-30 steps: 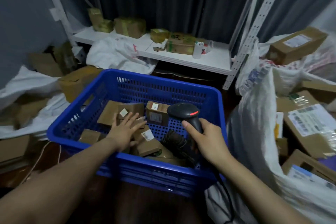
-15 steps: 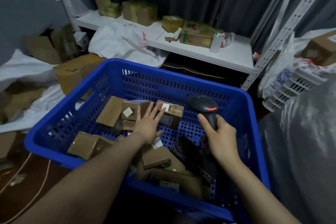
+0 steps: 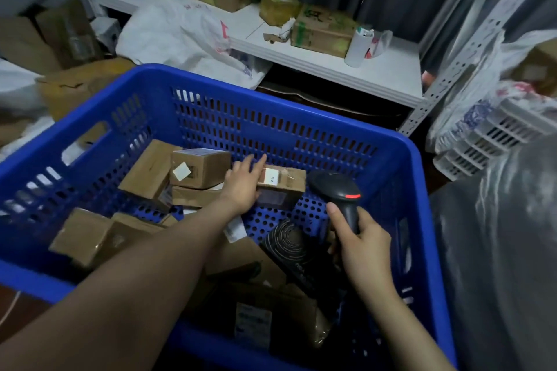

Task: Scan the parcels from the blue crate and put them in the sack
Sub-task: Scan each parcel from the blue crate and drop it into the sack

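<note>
Reaching into crate (image 3: 416,166) with left hand (image 3: 242,187) laid flat against a small box (image 3: 281,185) by the back wall, fingers (image 3: 259,161) not curled round it, right hand (image 3: 363,247) clamped on scanner (image 3: 337,190), could easily fumble that box from such a loose touch, or scan a neighbour's label.

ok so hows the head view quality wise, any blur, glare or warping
Head view: dim, uneven light, with the near parcels in the blue crate sunk in shadow. The wide angle bends the crate rim and the white shelf upright. The sack on the right is soft and smeared with a dull sheen. The scanner, left hand and right hand are fairly sharp. Labels are unreadable.
</note>
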